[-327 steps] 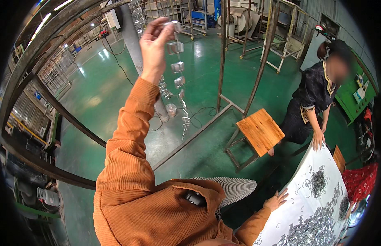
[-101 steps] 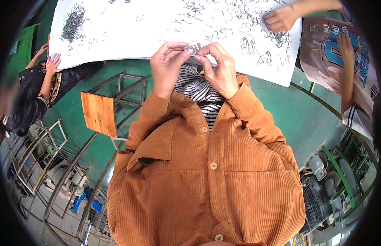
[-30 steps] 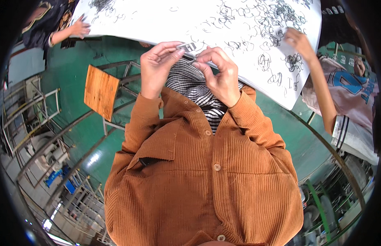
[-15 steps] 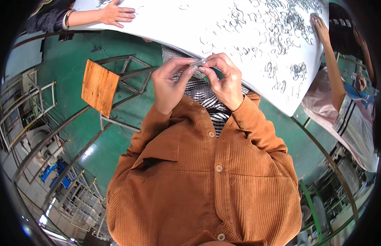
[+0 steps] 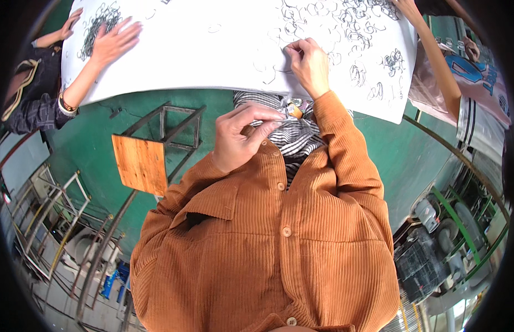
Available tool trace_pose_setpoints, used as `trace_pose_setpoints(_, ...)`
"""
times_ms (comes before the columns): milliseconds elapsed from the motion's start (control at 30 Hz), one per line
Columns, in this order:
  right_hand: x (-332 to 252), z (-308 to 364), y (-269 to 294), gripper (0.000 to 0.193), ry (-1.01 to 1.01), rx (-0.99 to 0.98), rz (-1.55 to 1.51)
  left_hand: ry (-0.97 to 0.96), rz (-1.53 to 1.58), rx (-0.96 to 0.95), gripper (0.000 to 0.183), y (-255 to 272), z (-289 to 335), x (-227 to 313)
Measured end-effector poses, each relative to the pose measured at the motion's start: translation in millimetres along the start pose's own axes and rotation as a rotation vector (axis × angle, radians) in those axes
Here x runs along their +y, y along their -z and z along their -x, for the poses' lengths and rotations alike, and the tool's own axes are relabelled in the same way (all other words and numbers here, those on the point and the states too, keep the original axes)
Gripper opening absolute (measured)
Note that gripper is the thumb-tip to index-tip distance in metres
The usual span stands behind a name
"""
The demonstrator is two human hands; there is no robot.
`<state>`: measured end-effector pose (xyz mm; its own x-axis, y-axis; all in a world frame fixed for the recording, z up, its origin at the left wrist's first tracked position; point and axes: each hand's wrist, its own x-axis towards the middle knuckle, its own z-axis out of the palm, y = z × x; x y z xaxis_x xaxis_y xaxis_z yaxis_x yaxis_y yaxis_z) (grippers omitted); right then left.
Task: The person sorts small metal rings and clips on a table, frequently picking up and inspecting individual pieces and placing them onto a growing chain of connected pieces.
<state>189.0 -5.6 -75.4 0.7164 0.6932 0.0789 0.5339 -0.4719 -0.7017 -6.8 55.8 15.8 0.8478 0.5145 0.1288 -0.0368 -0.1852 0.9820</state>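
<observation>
Right hand has split from the left hand and gone up onto the white-covered tabletop; half a second ago both met fingertip to fingertip. Its thumb and fingers are bunched at the surface near loose dark rings; can't tell if one is pinched. Left hand stays over the lap, thumb and fingertips clamped on a thin grey metal piece, in front of the black-and-white striped cloth. Small shiny yellow-and-clear bundle just beyond it, kind unclear.

Containers: flapped chest pocket on the orange-brown corduroy jacket, mouth gaping dark, contents can't be told. Tabletop carries scattered thin dark wire rings at right, dense dark heap at left, a co-worker's spread hand beside it.

Writing: pale pink jersey on a second co-worker, large blue printed characters plus smaller blue lettering, partly cut by folds.
</observation>
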Motion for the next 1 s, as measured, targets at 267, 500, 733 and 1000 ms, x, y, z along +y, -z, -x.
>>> trace_pose_setpoints(267, -12, -8, -23, 0.010, -0.013, 0.118, -0.003, 0.042, 0.129, -0.204, 0.013, 15, -6, -15)
trace_pose_setpoints(500, 1, -18, -21, 0.011, -0.034, 0.082, 0.078, 0.064, 0.119, -0.183, 0.011, 9, 4, -13)
trace_pose_setpoints(733, -1, -28, -19, 0.013, 0.155, -0.145, 0.280, 0.093, 0.050, 0.015, 0.011, -13, 30, -4)
trace_pose_setpoints(1000, -42, 42, 74, 0.010, -0.057, -0.448, -0.800, 0.181, 0.088, 0.434, 0.017, -55, 54, 0)
